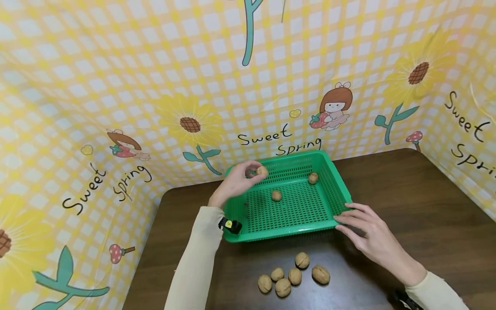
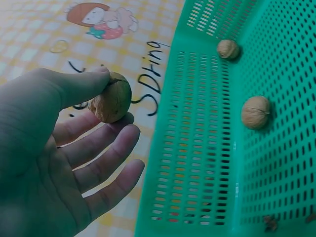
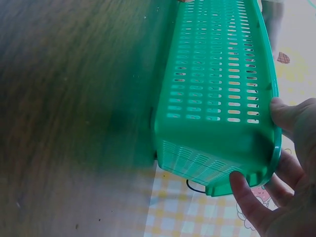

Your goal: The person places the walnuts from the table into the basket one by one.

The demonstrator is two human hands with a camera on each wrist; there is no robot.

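Between thumb and fingertips, my left hand (image 1: 237, 183) pinches a walnut (image 1: 262, 172) over the back left part of a green plastic basket (image 1: 286, 231). In the left wrist view this walnut (image 2: 112, 98) sits at the thumb tip, with the other fingers spread loosely below. My right hand (image 1: 376, 237) grips the basket's near right corner. In the right wrist view its thumb (image 3: 282, 112) lies on the rim and a finger (image 3: 248, 200) touches the outer wall. Inside the basket lie two walnuts, one near the middle (image 1: 276, 195) and one at the back right (image 1: 313, 177).
On the dark wooden table (image 1: 387, 181), several walnuts (image 1: 283, 287) lie in front of the basket, one larger walnut (image 1: 320, 274) to their right. Small brown bits (image 2: 270, 223) rest on the basket floor. A yellow checked cloth (image 1: 217, 86) hangs behind the table.
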